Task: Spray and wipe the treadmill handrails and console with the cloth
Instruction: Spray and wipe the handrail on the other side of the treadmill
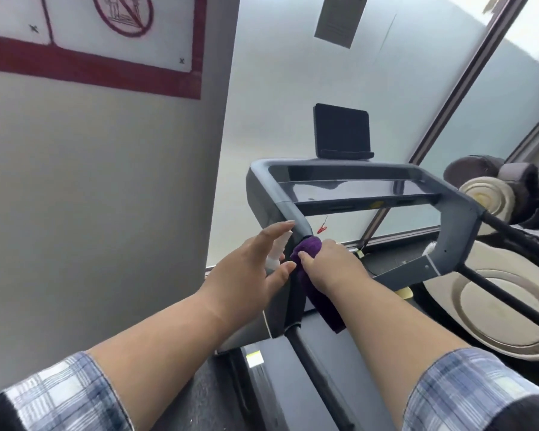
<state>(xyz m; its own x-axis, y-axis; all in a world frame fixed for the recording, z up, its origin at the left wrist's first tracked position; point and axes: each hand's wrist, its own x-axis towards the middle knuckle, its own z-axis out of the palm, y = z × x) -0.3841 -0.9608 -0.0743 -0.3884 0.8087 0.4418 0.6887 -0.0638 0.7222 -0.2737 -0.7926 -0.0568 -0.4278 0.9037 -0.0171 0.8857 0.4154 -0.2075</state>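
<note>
Looking at mid-frame, we had one purple cloth [307, 253] bunched round the left handrail [288, 209], its tail trailing toward lower right. Our right hand [330, 265] gripped it there. Our left hand [249, 269] was spread wide beside one white spray bottle [276, 253], standing about upright.

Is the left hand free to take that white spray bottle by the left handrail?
Probably yes: the left hand is open, fingers spread right beside the spray bottle, with nothing between them.
</note>
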